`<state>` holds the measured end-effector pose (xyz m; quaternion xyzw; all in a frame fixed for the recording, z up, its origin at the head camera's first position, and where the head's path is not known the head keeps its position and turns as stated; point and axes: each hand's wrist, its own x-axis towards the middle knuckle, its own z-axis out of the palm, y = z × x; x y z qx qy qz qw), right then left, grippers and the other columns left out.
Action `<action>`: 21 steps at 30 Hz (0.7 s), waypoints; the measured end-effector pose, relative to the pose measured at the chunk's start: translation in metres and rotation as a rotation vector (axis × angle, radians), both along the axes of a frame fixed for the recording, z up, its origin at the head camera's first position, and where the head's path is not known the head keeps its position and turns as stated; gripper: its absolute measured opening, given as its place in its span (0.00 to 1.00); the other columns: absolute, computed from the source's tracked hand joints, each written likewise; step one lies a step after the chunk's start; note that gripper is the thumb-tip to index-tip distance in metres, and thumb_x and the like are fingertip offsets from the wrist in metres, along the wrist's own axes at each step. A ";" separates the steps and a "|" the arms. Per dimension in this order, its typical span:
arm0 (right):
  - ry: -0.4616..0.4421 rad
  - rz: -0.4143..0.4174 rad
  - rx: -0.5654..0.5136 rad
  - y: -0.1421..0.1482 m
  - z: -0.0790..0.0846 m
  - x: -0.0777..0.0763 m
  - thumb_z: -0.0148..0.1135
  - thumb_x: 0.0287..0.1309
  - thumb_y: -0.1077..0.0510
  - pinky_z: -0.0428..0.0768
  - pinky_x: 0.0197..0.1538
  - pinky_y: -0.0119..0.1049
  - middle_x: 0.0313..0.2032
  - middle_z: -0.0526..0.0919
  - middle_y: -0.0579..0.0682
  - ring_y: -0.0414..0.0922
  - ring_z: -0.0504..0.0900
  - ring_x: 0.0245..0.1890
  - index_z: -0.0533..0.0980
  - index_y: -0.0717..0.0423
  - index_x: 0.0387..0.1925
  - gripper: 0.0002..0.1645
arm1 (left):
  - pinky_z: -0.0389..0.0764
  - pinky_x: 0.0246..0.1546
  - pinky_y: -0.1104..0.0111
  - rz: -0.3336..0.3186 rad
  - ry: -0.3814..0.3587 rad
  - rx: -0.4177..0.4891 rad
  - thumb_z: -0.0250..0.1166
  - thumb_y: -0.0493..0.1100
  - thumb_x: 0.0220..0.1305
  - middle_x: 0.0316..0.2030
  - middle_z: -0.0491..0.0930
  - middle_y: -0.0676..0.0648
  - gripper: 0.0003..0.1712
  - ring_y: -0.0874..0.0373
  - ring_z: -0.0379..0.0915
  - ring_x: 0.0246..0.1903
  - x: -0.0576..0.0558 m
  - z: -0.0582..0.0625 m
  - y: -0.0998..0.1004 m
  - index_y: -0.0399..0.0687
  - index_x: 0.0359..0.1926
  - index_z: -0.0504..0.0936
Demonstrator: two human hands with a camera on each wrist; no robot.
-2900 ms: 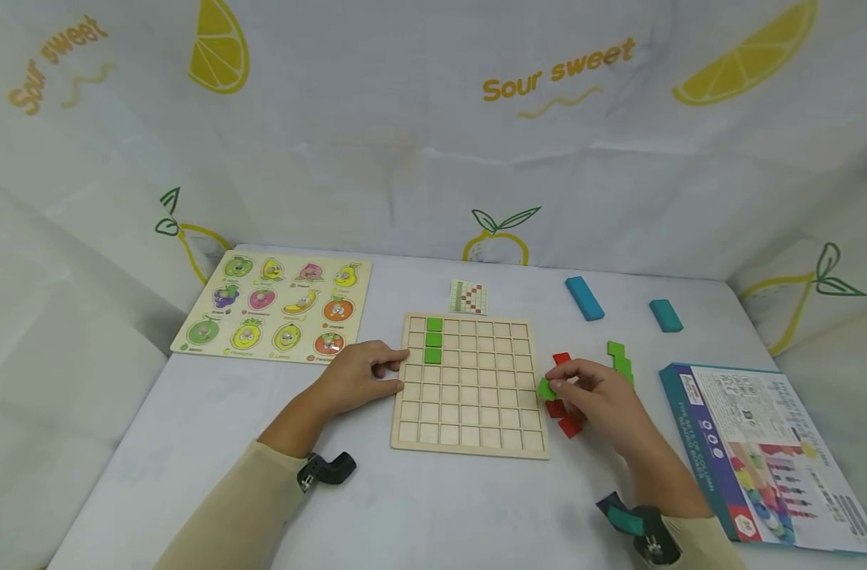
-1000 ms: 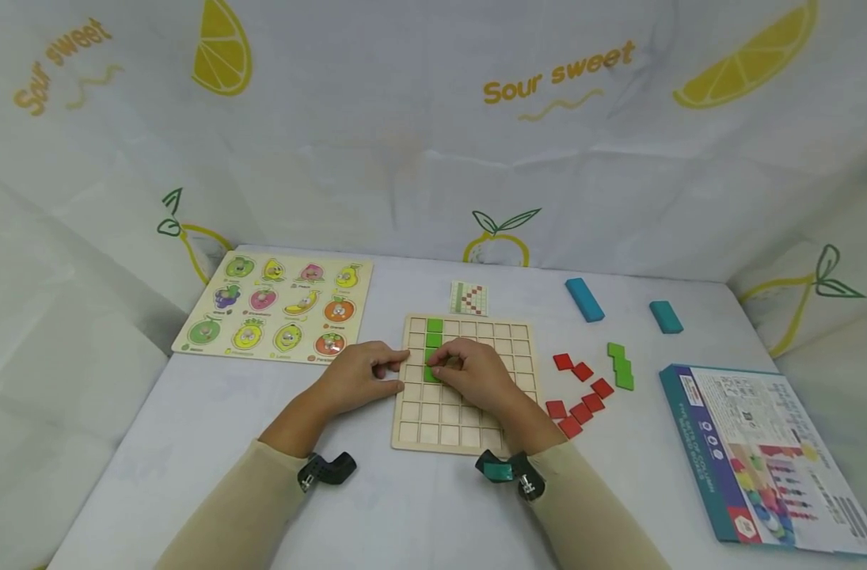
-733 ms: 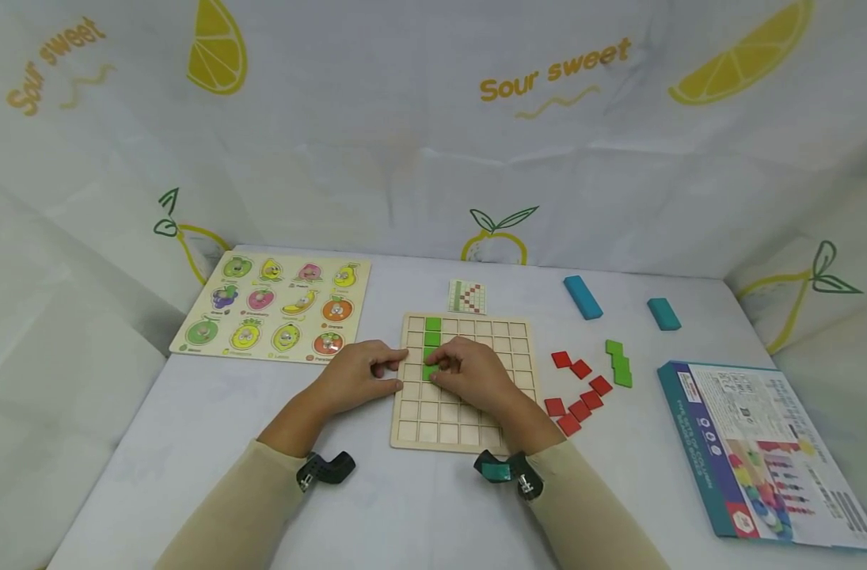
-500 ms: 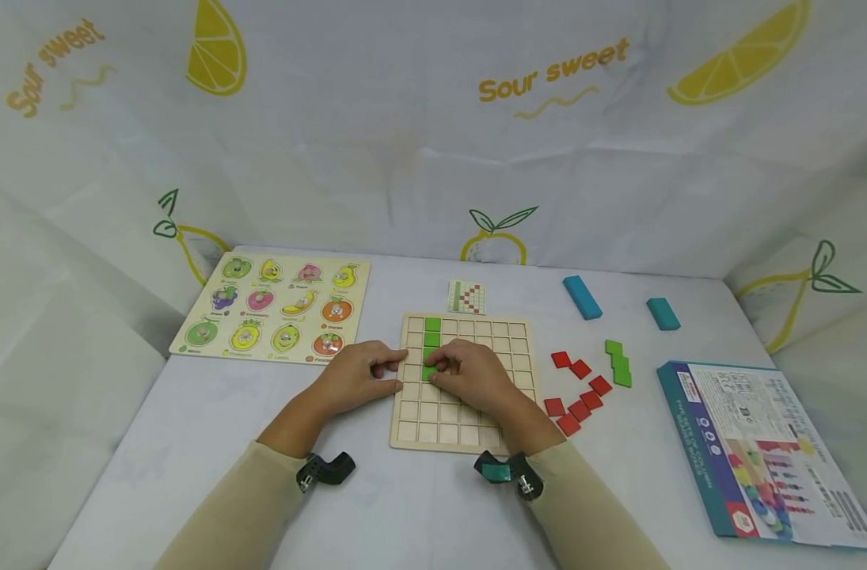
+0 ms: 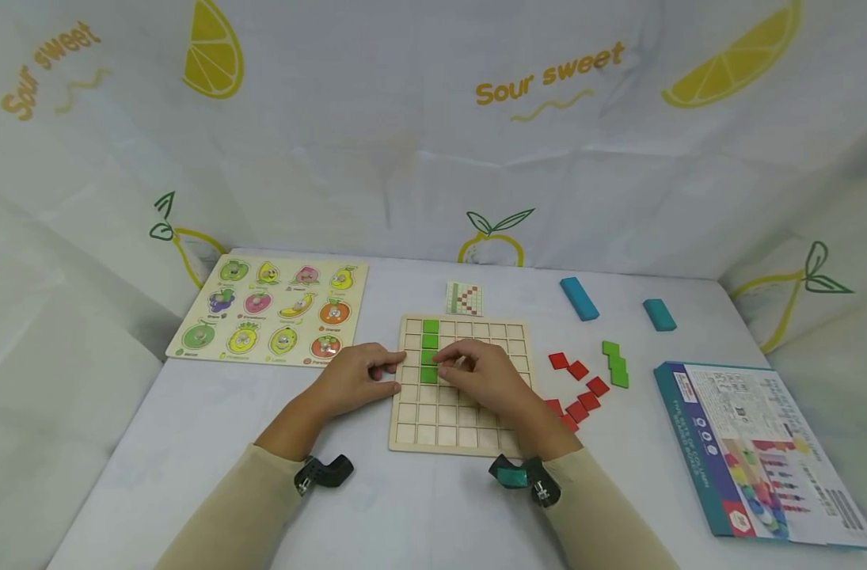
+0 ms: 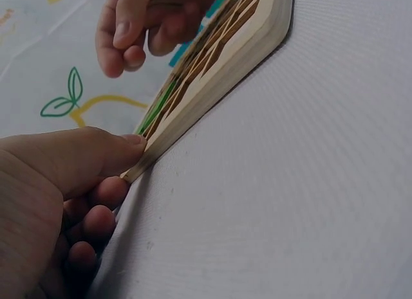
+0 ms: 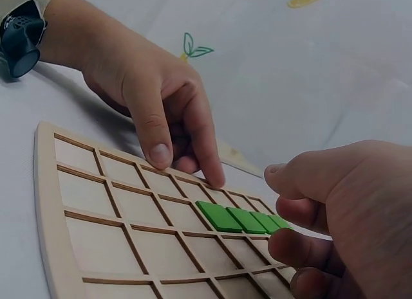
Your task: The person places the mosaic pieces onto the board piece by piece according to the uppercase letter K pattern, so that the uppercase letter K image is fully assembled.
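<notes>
A wooden grid board [image 5: 469,412] lies on the white table, with several green square tiles [image 5: 429,357] in one column near its left side. My left hand [image 5: 355,380] holds the board's left edge with thumb and index finger; the other fingers are curled in. Over the middle of the board hovers my right hand [image 5: 483,376], just right of the lowest green tile. In the right wrist view, its thumb and fingers [image 7: 297,247] stand apart with nothing between them. The green tiles [image 7: 220,217] sit flat in their cells there.
Loose red tiles [image 5: 588,400] and a staggered row of green tiles [image 5: 615,364] lie right of the board. Behind it is a small pattern card [image 5: 465,298]. Two blue blocks [image 5: 579,298], a flat box [image 5: 768,459] and a fruit puzzle board [image 5: 262,309] lie around.
My right hand carried a green tile from the right-hand pile to the board's second column, let it go, and drew slightly right. The left hand stays at the board's edge.
</notes>
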<state>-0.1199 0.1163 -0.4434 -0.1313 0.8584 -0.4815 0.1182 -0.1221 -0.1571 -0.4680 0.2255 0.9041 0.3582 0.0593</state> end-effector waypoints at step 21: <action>0.009 -0.244 0.029 0.097 0.011 0.027 0.69 0.73 0.54 0.78 0.27 0.36 0.40 0.82 0.53 0.51 0.78 0.33 0.86 0.51 0.56 0.14 | 0.73 0.37 0.67 0.010 -0.007 -0.001 0.81 0.45 0.62 0.35 0.77 0.59 0.30 0.62 0.71 0.35 0.000 -0.001 0.000 0.49 0.65 0.87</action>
